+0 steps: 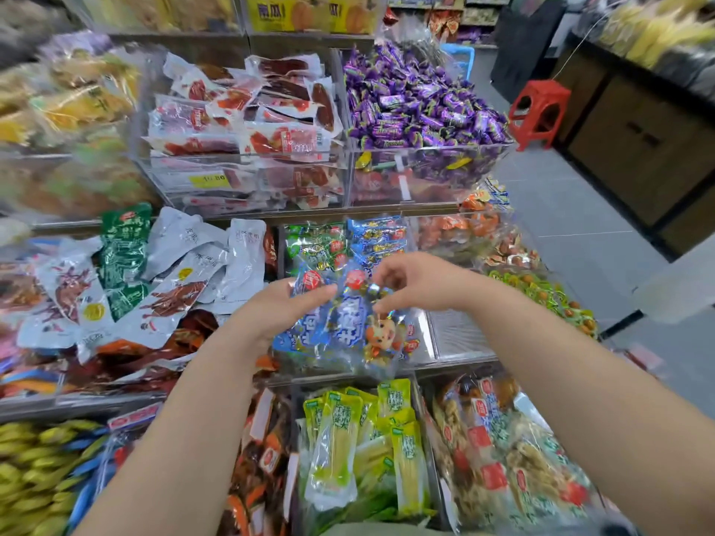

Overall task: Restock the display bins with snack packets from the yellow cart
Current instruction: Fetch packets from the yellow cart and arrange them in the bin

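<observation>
You're holding a clear bag (348,330) stuffed with shiny blue snack packets, cartoon face on the front, just over the middle-shelf bin (317,367). Left grip (286,307) is clutching its side, right grip (418,284) is pinching the top.

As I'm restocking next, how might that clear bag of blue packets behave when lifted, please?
Probably floppy: the clear bag sags between the left hand and right hand. Its glossy film looks slippery. The blue packets inside may shift.
</observation>
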